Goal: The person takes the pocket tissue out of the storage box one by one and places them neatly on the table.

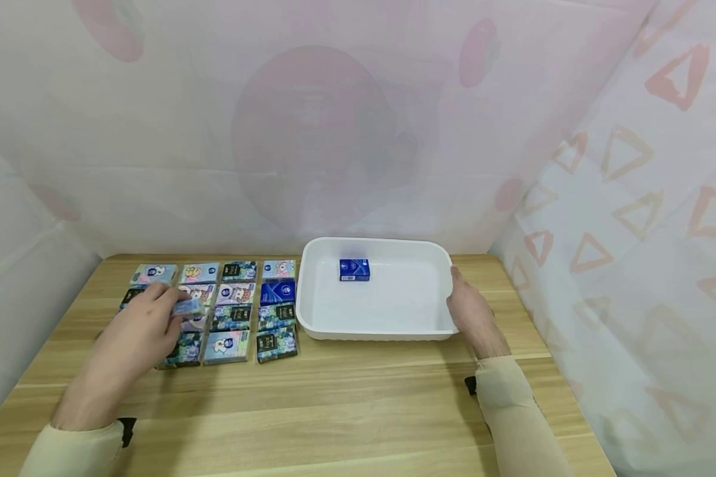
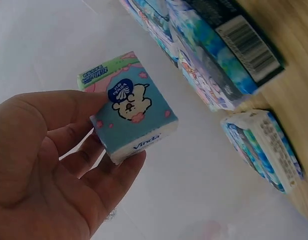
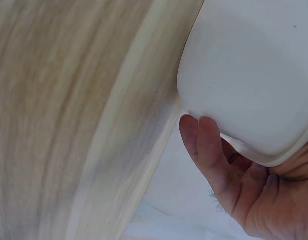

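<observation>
My left hand [image 1: 137,324] pinches a small pocket tissue pack [image 2: 136,107] between thumb and fingers, raised above the packs at the table's left. The pack is pink and blue, with a cartoon animal and a dark blue oval logo facing up in the left wrist view. My right hand [image 1: 473,310] grips the right end of a white plastic basin [image 1: 394,308]. In the right wrist view, fingers [image 3: 209,145] lie against the basin's outer wall, and the thumb is largely hidden. Inside the basin, toward its back, lies a dark blue tissue pack [image 1: 355,269].
Left of the basin, several tissue packs lie in rough rows, among them a blue pack [image 1: 278,292], a dark floral pack [image 1: 277,344] and a pale cartoon pack [image 1: 226,347]. They rest on a wooden table [image 1: 334,411]. A patterned cloth wall [image 1: 322,165] rises behind.
</observation>
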### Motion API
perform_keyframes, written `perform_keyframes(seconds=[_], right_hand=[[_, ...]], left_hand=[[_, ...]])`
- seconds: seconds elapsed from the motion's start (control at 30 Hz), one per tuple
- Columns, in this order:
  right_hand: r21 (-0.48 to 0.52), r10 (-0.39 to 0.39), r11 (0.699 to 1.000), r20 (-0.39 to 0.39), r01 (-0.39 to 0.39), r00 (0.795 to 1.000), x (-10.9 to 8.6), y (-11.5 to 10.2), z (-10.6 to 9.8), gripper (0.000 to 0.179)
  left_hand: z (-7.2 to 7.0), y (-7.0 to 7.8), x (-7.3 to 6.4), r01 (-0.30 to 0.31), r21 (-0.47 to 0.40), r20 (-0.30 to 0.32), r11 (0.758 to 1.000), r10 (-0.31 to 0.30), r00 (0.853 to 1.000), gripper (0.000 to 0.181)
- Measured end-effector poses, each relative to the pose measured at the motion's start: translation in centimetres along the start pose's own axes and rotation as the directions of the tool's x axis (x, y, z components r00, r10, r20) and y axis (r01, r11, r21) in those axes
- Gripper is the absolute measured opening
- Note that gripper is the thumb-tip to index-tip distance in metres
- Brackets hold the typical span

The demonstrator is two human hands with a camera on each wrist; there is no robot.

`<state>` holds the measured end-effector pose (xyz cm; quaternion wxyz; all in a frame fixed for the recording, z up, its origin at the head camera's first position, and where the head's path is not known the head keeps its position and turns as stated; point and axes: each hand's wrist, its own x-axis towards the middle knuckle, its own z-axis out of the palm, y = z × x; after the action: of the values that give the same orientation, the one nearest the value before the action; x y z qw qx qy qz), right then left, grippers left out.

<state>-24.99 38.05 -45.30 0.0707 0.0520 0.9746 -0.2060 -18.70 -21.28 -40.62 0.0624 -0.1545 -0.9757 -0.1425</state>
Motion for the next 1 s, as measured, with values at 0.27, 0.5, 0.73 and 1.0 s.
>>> perform_keyframes(seconds=[0.27,0.5,0.73,1.0], right_hand=[[0.007,0.008,1.0,-0.001,-0.008,1.0,0.0,-0.1,0.1,0.07],[0.006,0.011,1.0,0.001,-0.011,1.0,0.0,0.1,0.2,0.07],[-0.01,-0.005,1.0,-0.011,0.005,1.0,0.0,0.3,0.3,0.07],[-0.01,-0.008,1.0,-0.006,0.008,1.0,0.1,0.4,0.3,0.071]], left_hand=[[-0.9,-2.1,-1.2,0.049,0.006,0.072,0.999,-0.049,0.996,0.032],[-2.0,-4.9,-1.8,0.045,-0.003,0.129,0.999,-0.044,0.991,0.027],[-3.0,-6.1,-2.7,0.04,0.017,0.184,0.999,-0.043,0.982,0.022],[-2.7,-7.3,-3.5,0.062,0.011,0.267,0.998,-0.062,0.962,0.034]])
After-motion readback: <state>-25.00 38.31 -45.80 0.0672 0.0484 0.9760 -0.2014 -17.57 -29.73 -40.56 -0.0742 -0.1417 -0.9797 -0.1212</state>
